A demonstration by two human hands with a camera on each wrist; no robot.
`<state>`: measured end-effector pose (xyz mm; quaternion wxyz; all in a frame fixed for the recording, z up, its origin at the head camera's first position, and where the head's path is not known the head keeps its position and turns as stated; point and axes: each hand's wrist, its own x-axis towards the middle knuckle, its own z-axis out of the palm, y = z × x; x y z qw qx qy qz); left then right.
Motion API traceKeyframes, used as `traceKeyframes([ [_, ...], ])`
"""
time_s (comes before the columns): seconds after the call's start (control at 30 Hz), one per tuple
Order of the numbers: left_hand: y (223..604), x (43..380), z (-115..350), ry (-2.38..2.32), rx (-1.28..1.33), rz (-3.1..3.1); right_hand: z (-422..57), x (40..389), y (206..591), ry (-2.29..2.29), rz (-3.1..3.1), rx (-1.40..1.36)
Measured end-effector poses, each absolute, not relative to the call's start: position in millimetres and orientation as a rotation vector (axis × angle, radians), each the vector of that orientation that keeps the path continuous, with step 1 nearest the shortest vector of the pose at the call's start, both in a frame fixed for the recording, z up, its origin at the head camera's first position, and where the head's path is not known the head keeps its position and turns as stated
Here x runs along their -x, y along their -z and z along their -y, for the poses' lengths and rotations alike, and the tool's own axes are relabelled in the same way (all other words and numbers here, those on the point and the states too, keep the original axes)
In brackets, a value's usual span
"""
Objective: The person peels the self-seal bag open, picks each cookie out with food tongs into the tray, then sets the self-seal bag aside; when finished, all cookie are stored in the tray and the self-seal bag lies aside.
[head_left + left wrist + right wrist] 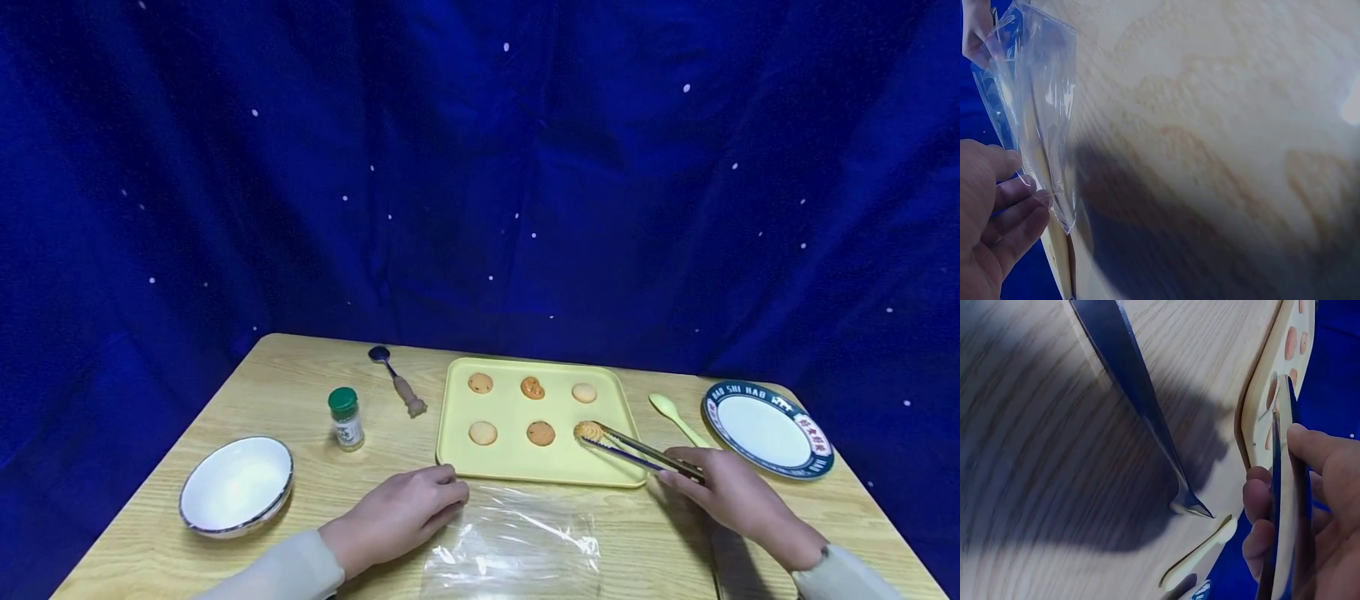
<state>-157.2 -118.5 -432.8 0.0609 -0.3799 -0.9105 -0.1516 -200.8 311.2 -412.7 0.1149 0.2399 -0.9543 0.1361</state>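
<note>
My right hand grips metal tongs. The tongs' tips are around a swirled cookie at the near right of the pale yellow tray. Beside it on the tray lie a brown cookie and a pale round cookie; behind them are a spotted cookie, a pretzel-shaped cookie and another pale cookie. My left hand pinches a clear plastic bag by its edge between thumb and fingers. The bag lies before the tray.
On the left stand a white bowl and a green-capped shaker, with a dark spoon behind. To the right are a pale green spoon and a patterned-rim plate. A metal utensil lies near my right hand.
</note>
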Motion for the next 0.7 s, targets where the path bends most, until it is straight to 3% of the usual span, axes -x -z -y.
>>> traceKeyframes([
  [0.7, 439.7, 157.0, 116.3, 0.437, 1.151, 2.681, -326.3, 191.9, 407.5, -0.59, 2.774, -0.618],
])
